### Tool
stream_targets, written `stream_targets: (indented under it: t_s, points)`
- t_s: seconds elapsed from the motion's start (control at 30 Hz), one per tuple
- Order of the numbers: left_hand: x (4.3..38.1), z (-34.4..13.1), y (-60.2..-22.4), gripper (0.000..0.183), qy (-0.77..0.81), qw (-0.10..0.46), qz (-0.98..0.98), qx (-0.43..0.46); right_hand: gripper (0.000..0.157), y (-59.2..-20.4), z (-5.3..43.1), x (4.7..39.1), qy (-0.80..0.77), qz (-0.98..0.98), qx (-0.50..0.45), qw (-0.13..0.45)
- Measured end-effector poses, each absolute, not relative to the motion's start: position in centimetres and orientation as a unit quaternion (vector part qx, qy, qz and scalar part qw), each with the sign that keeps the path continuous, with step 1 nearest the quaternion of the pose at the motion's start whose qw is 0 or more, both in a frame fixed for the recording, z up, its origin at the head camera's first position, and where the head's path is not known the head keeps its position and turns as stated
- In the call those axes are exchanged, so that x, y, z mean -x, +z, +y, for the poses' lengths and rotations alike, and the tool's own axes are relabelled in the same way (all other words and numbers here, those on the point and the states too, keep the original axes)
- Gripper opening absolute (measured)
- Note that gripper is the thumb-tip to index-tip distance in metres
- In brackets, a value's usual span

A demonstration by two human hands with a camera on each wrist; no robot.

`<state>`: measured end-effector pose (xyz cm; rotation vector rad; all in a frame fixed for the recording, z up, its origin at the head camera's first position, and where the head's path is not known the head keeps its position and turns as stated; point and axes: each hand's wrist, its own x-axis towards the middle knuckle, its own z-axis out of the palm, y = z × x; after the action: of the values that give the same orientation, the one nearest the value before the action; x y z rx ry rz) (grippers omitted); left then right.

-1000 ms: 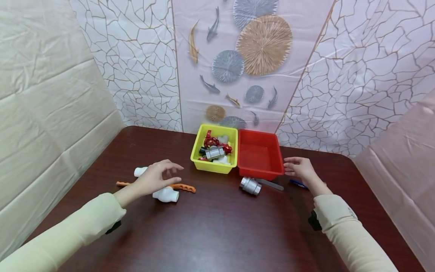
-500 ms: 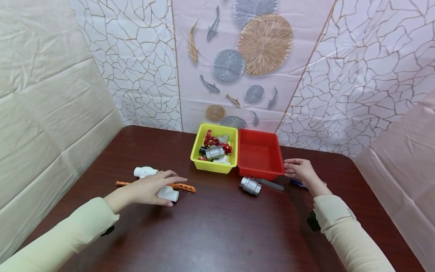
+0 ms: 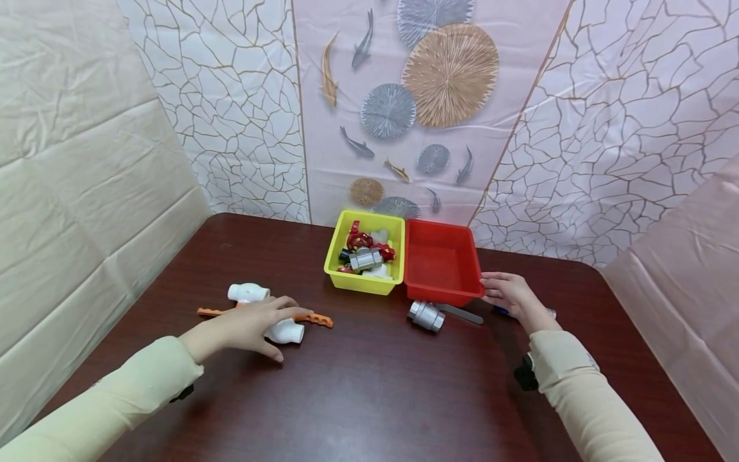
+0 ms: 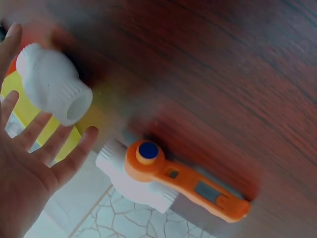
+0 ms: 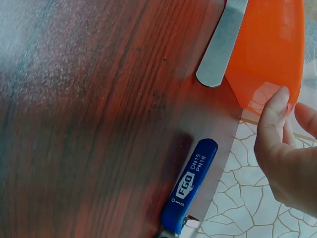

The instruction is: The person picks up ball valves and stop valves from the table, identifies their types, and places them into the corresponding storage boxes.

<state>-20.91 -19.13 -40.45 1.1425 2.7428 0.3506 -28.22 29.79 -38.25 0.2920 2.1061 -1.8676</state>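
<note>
My left hand (image 3: 254,324) hovers over a white plastic ball valve (image 3: 287,330), its fingers spread and thumb apart. In the left wrist view the palm faces that valve, with no grip on it. Close by lies a second white ball valve (image 4: 131,181) with an orange lever handle (image 4: 198,188). My right hand (image 3: 510,296) is at the right wall of a red bin (image 3: 441,269), fingers loosely bent. Its fingertips meet the bin's corner in the right wrist view; whether they touch is unclear. A blue-handled valve (image 5: 188,183) lies below that hand, partly out of frame.
A yellow bin (image 3: 364,282) holding several valves and fittings stands against the red bin's left side. In front of the red bin lies a silver metal ball valve (image 3: 426,316) with a grey lever (image 3: 462,314). Patterned cloth (image 3: 248,96) hangs behind the table.
My left hand has shifted slightly back toward me, and its thumb has opened downward past the near white valve. My right hand has barely moved beside the red bin.
</note>
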Motion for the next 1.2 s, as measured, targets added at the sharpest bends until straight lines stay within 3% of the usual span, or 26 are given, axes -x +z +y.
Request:
stream_targets:
  t_s: [0.3, 0.5, 0.8, 1.2]
  points:
    - [21.6, -17.9, -41.4, 0.063, 0.081, 0.131, 0.923, -0.352, 0.047, -38.5, 29.5, 28.2, -0.664, 0.725, -0.128, 0.132]
    - [22.4, -17.3, -41.6, 0.055, 0.088, 0.125, 0.919, -0.362, 0.046, -38.7, 29.2, 28.0, -0.662, 0.727, -0.142, 0.115]
    - [23.1, -16.6, -41.2, 0.055, 0.116, 0.257, 0.914, -0.291, 0.048, -38.6, 29.1, 28.0, -0.651, 0.736, -0.152, 0.111]
    - [23.1, -17.2, -41.8, 0.048, 0.168, 0.229, 0.908, -0.307, 0.049, -38.8, 29.1, 28.0, -0.653, 0.735, -0.146, 0.104]
